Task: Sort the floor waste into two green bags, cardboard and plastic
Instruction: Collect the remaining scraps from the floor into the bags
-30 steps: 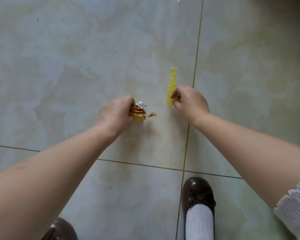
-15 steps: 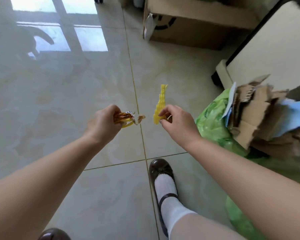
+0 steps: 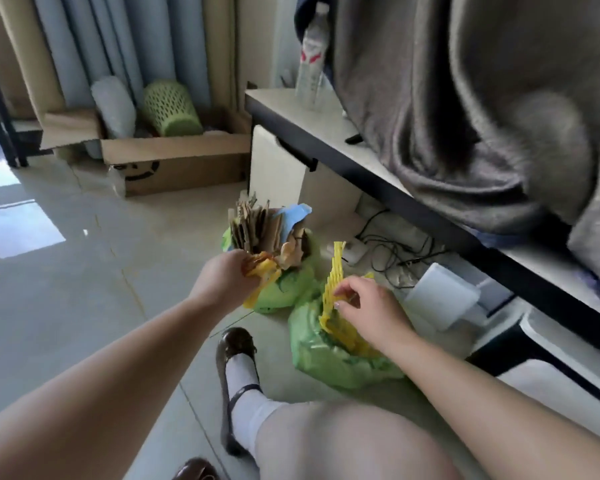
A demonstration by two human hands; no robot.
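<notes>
Left hand is curling its fingers around a crumpled orange-yellow wrapper, bunched tight in the fist. It is hovering right at the near rim of the far green bag, the one stuffed with cardboard scraps standing upright. From this fist the cardboard bag is lying at about 1 o'clock, touching close; the near green bag is sitting at about 4 o'clock.

Right hand is pinching a yellow foam net between thumb and fingertips, other fingers spreading loosely. The net's long axis is running roughly 12 to 6 o'clock, lower end already dipping into the near bag's mouth.

Judgement: the net is reading as plastic, so the near bag looks like the plastic one and the right hand is nearer; dropping straight down should do. The wrapper looks plastic too, so the left hand likely needs shifting toward 4 o'clock.
</notes>
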